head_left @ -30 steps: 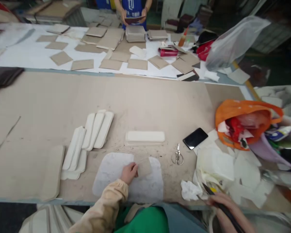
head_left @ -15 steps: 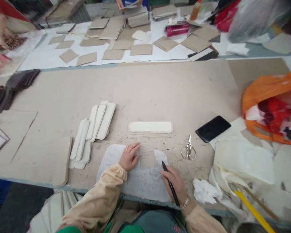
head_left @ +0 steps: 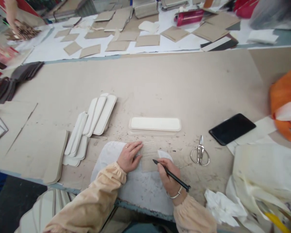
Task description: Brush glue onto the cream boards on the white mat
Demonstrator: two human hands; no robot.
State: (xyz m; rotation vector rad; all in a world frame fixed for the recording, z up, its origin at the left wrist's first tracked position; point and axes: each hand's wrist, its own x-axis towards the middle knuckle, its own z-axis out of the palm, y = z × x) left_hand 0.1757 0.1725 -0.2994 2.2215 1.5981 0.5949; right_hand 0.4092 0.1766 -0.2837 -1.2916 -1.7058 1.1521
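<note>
My left hand [head_left: 129,156] lies flat with fingers spread on the left edge of a small brown card [head_left: 149,155], pinning it to a white mat [head_left: 140,181]. My right hand [head_left: 168,176] is closed round a black pen [head_left: 171,175], and the pen's tip touches the card's lower right part. Just beyond the card lies a neat stack of cream rounded strips [head_left: 155,125]. More cream strips [head_left: 92,124] are fanned out to the left.
Small scissors [head_left: 200,154] and a black phone [head_left: 232,128] lie to the right, with crumpled white paper [head_left: 220,208] and an orange bag [head_left: 285,103] beyond. Brown cardboard sheets [head_left: 46,152] sit left. Several brown cards [head_left: 147,40] cover the far white table, where another person's hand [head_left: 13,22] works.
My right hand came in from the lower right with the pen and brought its tip onto the card. My left hand flattened on the card. The view tilted down and closer.
</note>
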